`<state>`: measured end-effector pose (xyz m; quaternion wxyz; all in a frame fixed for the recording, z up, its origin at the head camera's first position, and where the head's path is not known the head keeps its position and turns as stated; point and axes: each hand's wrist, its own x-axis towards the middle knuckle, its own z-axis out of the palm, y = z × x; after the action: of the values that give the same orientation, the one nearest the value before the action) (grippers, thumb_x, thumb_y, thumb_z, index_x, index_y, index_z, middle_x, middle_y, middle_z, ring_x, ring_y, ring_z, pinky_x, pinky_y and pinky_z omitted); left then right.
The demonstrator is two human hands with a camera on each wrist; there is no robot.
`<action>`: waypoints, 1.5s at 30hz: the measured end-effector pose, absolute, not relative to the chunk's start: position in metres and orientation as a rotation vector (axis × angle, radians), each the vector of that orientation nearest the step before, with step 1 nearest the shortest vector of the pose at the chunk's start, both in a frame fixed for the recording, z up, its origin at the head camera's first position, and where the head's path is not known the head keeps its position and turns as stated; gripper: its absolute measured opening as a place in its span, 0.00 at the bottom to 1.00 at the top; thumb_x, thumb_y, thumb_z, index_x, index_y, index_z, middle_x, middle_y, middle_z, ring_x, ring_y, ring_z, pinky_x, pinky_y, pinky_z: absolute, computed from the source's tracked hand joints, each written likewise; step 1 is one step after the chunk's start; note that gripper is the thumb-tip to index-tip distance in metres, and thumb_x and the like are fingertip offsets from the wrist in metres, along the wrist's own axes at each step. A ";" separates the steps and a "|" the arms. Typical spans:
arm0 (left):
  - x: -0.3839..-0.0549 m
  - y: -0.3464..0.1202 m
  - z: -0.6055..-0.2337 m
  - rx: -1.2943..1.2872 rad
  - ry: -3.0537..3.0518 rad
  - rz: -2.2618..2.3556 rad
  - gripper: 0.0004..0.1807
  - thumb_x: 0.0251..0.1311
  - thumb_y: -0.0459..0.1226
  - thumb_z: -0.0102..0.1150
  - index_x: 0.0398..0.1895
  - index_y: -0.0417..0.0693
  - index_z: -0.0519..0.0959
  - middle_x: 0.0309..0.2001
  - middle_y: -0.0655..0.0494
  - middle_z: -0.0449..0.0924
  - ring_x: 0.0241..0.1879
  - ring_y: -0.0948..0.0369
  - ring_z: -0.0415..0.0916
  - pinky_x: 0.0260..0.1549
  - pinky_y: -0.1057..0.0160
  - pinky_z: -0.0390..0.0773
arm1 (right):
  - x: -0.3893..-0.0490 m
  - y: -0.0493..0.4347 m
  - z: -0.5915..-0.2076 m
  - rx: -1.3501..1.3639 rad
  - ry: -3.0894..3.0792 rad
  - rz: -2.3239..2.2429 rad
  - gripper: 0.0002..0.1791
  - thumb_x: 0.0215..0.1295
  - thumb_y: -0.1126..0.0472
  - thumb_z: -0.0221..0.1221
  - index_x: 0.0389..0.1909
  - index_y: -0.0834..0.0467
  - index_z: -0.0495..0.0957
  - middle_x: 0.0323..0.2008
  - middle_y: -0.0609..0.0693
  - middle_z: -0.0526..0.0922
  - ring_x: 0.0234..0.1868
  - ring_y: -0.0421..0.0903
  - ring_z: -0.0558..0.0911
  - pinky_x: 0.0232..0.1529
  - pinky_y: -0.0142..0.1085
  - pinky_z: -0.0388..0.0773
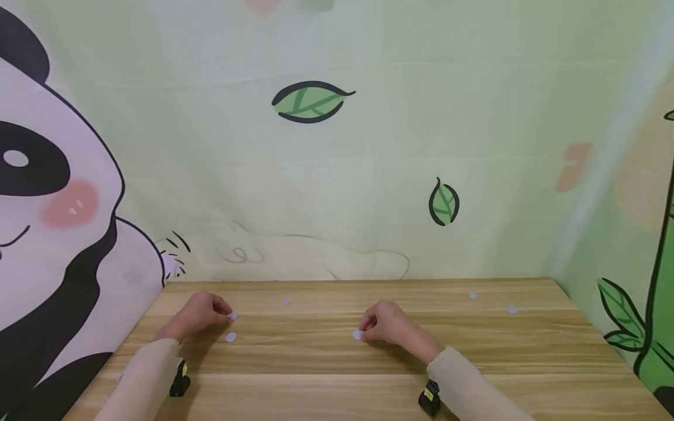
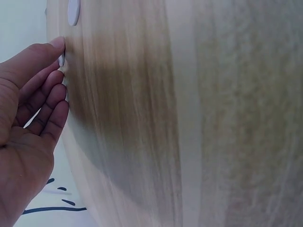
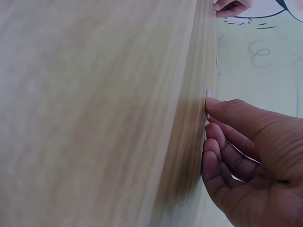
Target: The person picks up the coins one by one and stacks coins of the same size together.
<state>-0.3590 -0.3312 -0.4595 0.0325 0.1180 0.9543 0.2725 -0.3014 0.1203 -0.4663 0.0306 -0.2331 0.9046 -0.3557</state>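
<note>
At the left of the table, my left hand (image 1: 202, 311) pinches a small white disc (image 1: 233, 315) between thumb and index finger, low against the wood. In the left wrist view a sliver of this disc shows under the thumb; the rest is hidden by the fingers. Just in front of that hand lies another white disc (image 1: 231, 337), flat and apart from it. Near the middle, my right hand (image 1: 388, 323) holds a white disc (image 1: 357, 334) at its edge with thumb and forefinger, and the disc is at the tabletop. The right wrist view shows this disc edge-on.
More white discs lie flat on the wooden table (image 1: 316, 356): one disc (image 1: 286, 302) between the hands toward the back, and a disc (image 1: 473, 296) and another disc (image 1: 512, 309) at the back right. Behind the table hangs a printed cloth (image 1: 368, 146) with a panda and leaves.
</note>
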 end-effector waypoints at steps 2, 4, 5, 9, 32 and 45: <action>-0.359 -0.331 -0.460 0.377 2.938 0.839 0.08 0.54 0.36 0.76 0.33 0.42 0.87 0.31 0.57 0.85 0.33 0.61 0.76 0.37 0.59 0.78 | -0.302 0.121 -0.467 -0.724 2.787 -1.099 0.05 0.53 0.69 0.74 0.27 0.60 0.86 0.23 0.44 0.82 0.26 0.36 0.75 0.28 0.28 0.73; -0.358 -0.331 -0.460 0.394 2.938 0.841 0.08 0.54 0.35 0.76 0.33 0.41 0.87 0.31 0.56 0.85 0.33 0.61 0.76 0.36 0.60 0.77 | -0.302 0.121 -0.466 -0.723 2.787 -1.102 0.05 0.53 0.69 0.74 0.27 0.60 0.86 0.23 0.44 0.82 0.26 0.36 0.75 0.28 0.28 0.73; -0.358 -0.330 -0.460 0.388 2.937 0.844 0.08 0.54 0.35 0.75 0.33 0.41 0.86 0.31 0.57 0.84 0.33 0.61 0.76 0.36 0.60 0.77 | -0.302 0.121 -0.466 -0.726 2.788 -1.102 0.05 0.53 0.69 0.74 0.27 0.60 0.86 0.23 0.44 0.82 0.26 0.36 0.75 0.28 0.28 0.73; -0.357 -0.329 -0.460 0.433 2.937 0.849 0.08 0.54 0.34 0.75 0.32 0.39 0.85 0.30 0.56 0.83 0.32 0.61 0.75 0.35 0.59 0.77 | -0.302 0.121 -0.465 -0.722 2.788 -1.103 0.05 0.53 0.69 0.74 0.27 0.60 0.86 0.23 0.44 0.82 0.26 0.36 0.75 0.28 0.28 0.73; -0.354 -0.321 -0.465 0.401 2.928 0.878 0.10 0.54 0.37 0.75 0.32 0.40 0.85 0.30 0.56 0.83 0.31 0.61 0.76 0.33 0.63 0.77 | -0.301 0.121 -0.465 -0.702 2.772 -1.125 0.05 0.53 0.69 0.74 0.27 0.61 0.86 0.23 0.44 0.82 0.26 0.37 0.75 0.28 0.28 0.73; -0.344 -0.307 -0.459 0.472 2.956 0.936 0.11 0.50 0.34 0.75 0.34 0.40 0.83 0.31 0.55 0.81 0.33 0.60 0.74 0.34 0.64 0.77 | -0.300 0.121 -0.463 -0.749 2.774 -1.126 0.05 0.52 0.69 0.75 0.27 0.61 0.86 0.23 0.44 0.82 0.26 0.35 0.75 0.29 0.29 0.75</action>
<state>-0.3438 -0.3070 -0.4591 0.0028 0.1506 0.9425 0.2983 -0.3000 0.1210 -0.4635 0.0278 -0.2425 0.8986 -0.3647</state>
